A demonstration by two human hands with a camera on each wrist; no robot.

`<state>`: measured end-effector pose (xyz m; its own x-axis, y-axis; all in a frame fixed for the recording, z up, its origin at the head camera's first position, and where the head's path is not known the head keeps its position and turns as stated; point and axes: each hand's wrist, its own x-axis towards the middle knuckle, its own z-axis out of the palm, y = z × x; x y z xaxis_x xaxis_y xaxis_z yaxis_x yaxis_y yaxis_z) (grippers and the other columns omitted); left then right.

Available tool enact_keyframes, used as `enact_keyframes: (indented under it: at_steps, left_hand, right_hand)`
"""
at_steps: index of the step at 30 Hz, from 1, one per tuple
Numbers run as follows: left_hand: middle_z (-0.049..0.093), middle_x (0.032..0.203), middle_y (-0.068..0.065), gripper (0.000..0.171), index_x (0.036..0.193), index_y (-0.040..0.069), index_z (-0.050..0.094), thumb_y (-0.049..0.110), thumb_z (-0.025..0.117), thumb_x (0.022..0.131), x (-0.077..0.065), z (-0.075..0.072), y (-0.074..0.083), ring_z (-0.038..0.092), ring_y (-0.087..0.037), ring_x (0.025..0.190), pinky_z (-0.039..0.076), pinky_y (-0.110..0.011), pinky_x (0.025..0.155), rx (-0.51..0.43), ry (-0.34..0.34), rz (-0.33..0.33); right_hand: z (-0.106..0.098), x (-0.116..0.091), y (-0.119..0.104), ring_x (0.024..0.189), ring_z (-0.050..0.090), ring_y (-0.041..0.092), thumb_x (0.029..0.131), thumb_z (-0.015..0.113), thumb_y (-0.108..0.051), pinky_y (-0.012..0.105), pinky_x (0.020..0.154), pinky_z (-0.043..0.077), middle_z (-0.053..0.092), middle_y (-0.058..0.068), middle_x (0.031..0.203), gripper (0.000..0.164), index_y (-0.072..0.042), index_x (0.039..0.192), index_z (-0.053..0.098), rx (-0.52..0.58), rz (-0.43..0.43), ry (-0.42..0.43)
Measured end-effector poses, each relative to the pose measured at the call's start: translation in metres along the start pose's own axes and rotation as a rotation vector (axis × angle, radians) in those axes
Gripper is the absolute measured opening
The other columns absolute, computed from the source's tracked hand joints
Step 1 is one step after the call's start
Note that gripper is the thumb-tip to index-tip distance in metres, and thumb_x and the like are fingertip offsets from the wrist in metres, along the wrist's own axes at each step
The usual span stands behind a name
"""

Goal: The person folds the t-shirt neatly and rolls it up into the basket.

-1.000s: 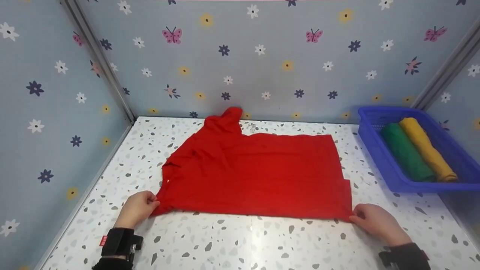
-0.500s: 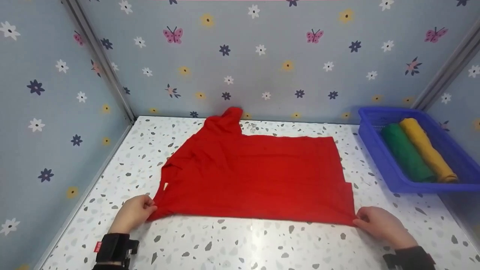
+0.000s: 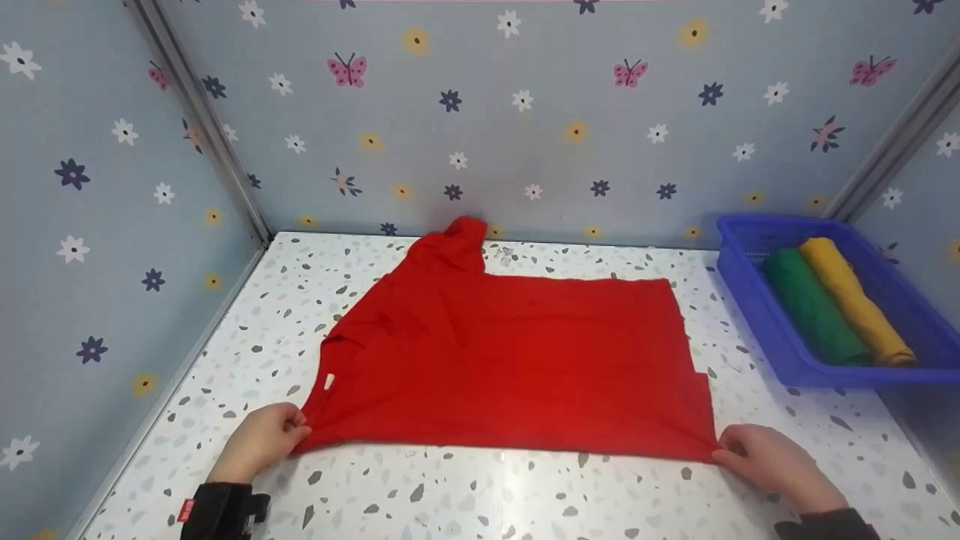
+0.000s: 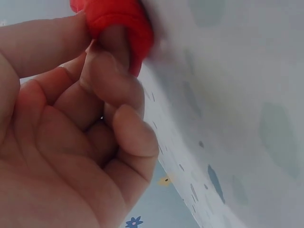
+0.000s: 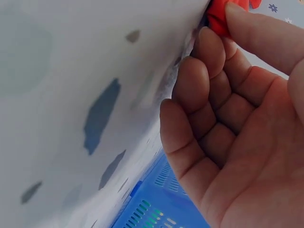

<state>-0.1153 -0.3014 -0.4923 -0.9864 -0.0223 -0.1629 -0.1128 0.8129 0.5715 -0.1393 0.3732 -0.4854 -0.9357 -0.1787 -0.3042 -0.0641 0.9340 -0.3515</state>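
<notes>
A red T-shirt [image 3: 525,360] lies spread sideways on the speckled table, its neckline at the left and its hem at the right. One sleeve [image 3: 465,236] sticks out toward the back wall, and a small white label [image 3: 329,382] shows inside the neck. My left hand [image 3: 262,439] pinches the near corner by the neckline; in the left wrist view, thumb and index finger grip a fold of red cloth [image 4: 128,23]. At the hem's near corner my right hand [image 3: 776,461] pinches the fabric, and red cloth [image 5: 219,18] shows between thumb and fingers in the right wrist view.
A blue plastic basket [image 3: 757,330] stands at the back right, holding a green rolled cloth [image 3: 814,307] and a yellow rolled cloth [image 3: 855,300]. Flower-patterned panels [image 3: 525,120] enclose the table [image 3: 450,495] at the back and both sides.
Both hands have drawn the shirt's near edge toward the person and slightly apart. The cloth looks flatter, its far edge has come a little nearer, and the neck label shows more.
</notes>
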Motion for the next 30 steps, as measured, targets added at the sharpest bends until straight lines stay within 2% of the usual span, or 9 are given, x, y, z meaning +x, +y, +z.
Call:
enact_keyframes:
  at_steps: [7,13,20,25,30]
  left_hand:
    - [0.058,0.074,-0.001,0.009,0.082,0.006,0.061,0.005,0.069,0.086,-0.009,0.0,0.002,0.052,-0.019,0.069,0.042,-0.036,0.065,0.013,-0.016,0.007]
    - [0.055,0.07,0.0,0.012,0.08,0.008,0.06,0.004,0.07,0.085,-0.016,0.0,0.001,0.05,-0.018,0.065,0.041,-0.035,0.062,0.018,-0.027,0.015]
    - [0.057,0.072,-0.001,0.011,0.081,0.007,0.06,0.004,0.07,0.086,-0.02,0.0,0.001,0.052,-0.018,0.066,0.043,-0.035,0.062,0.015,-0.06,-0.015]
    - [0.058,0.072,-0.001,0.01,0.081,0.006,0.061,0.003,0.07,0.086,-0.023,-0.001,0.002,0.052,-0.018,0.068,0.044,-0.035,0.064,0.017,-0.08,-0.032]
    - [0.059,0.072,0.0,0.011,0.08,0.007,0.061,0.003,0.071,0.085,-0.026,0.0,0.002,0.053,-0.018,0.069,0.045,-0.036,0.067,0.025,-0.074,-0.003]
  right_hand:
    - [0.001,-0.004,0.0,0.065,0.051,0.018,0.088,0.074,-0.026,0.036,0.059,0.043,0.055,0.0,0.073,0.017,-0.011,0.089,0.066,0.024,0.045,-0.039]
    - [0.002,-0.008,0.002,0.069,0.05,0.017,0.087,0.074,-0.027,0.037,0.065,0.042,0.055,-0.002,0.074,0.016,-0.013,0.088,0.067,0.001,0.025,-0.024]
    - [0.003,-0.011,0.002,0.071,0.05,0.018,0.087,0.075,-0.028,0.037,0.067,0.042,0.056,-0.002,0.074,0.017,-0.013,0.087,0.066,0.021,0.074,-0.06]
    - [0.004,-0.013,0.003,0.071,0.05,0.018,0.087,0.075,-0.029,0.037,0.068,0.042,0.055,-0.002,0.073,0.018,-0.014,0.086,0.065,0.025,0.07,-0.064]
    - [0.004,-0.015,0.004,0.071,0.05,0.018,0.087,0.075,-0.031,0.037,0.068,0.042,0.055,-0.001,0.073,0.02,-0.014,0.087,0.066,0.023,0.082,-0.074]
